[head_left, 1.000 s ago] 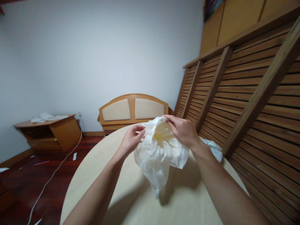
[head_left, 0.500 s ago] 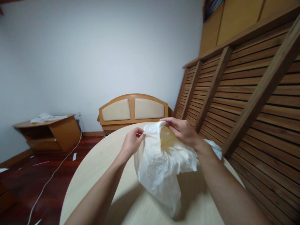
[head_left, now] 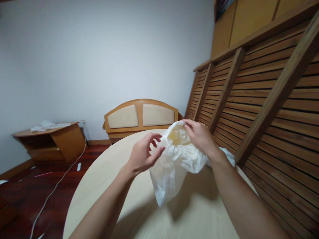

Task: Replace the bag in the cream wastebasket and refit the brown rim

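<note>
A thin white plastic bag (head_left: 171, 166) hangs from my right hand over the round pale table, its mouth turned up and partly open. Something yellowish shows inside the mouth; what it is I cannot make out. My right hand (head_left: 199, 136) pinches the bag's rim at the upper right, thumb and fingers closed on it. Beside the bag's left edge, my left hand (head_left: 146, 151) has its fingers curved and apart, with nothing gripped between them. A lower corner of the bag droops toward the tabletop.
The round table (head_left: 99, 189) spans the foreground. Another white crumpled thing (head_left: 228, 156) lies behind my right forearm. A slatted wooden frame (head_left: 261, 109) leans along the right. Beyond are a headboard (head_left: 141, 114), a low cabinet (head_left: 69, 141) with papers, and a cable (head_left: 58, 186) on the floor.
My left hand has let go of the bag's rim and opened its fingers. The right hand has shifted slightly right and up with the bag, and the drooping corner has risen.
</note>
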Tool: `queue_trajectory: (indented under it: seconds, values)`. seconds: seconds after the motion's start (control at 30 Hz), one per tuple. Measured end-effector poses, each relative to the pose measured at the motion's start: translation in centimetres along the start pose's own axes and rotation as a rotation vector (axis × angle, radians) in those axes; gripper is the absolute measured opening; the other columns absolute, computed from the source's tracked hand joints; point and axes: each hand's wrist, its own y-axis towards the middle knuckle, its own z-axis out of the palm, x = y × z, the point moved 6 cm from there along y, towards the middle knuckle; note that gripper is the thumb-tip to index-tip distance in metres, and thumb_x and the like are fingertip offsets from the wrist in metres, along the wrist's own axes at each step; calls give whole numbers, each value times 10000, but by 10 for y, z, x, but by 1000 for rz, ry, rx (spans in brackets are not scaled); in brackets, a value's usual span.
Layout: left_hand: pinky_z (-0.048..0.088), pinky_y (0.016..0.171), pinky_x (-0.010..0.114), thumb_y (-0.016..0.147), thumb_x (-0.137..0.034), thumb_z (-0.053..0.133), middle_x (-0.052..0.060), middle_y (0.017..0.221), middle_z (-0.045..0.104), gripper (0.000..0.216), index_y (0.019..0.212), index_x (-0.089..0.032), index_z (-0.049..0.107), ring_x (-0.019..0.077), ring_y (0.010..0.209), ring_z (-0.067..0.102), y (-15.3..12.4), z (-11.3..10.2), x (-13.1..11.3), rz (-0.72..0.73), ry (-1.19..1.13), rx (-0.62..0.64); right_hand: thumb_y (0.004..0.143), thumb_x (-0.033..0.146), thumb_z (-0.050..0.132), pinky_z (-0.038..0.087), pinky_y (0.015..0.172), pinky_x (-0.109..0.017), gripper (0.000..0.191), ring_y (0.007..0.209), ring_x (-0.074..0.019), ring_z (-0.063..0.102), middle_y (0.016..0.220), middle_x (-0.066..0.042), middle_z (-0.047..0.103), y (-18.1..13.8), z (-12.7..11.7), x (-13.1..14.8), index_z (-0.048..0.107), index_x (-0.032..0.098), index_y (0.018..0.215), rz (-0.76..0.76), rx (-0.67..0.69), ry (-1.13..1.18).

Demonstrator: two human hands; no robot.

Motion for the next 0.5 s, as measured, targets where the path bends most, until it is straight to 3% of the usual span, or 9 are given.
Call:
queue_trajectory:
  seconds: [0.1,0.2,0.37,0.5]
  values:
    - [498,583,211,887,-363,651,65,1037,666,394,1230,-208,531,144,796,633,-3,10,4,15,6,132,946,232,498,528,908,-369,327,1022,-275,717,1134,-77,763,0,-1,-5,717,232,1189,33,1,-11]
    - [484,575,209,916,-316,609,26,948,677,396,1284,-237,485,127,724,621,-4,22,20,-18,-27,264,943,231,502,530,894,-369,326,1007,-275,719,1115,-80,767,0,-1,-6,719,227,1186,53,6,-3]
    - [475,621,246,887,-259,634,-9,886,684,521,1367,-268,430,138,687,617,-5,25,37,-73,178,304,935,225,518,532,887,-363,306,986,-263,723,1098,-84,771,1,7,-8,732,222,1154,43,46,38]
    - [533,747,315,871,-375,663,73,1101,657,721,1496,-260,322,198,871,642,-6,17,19,37,260,319,935,230,530,524,917,-372,297,1017,-261,717,1112,-72,770,-1,18,-9,732,235,1153,31,127,58]
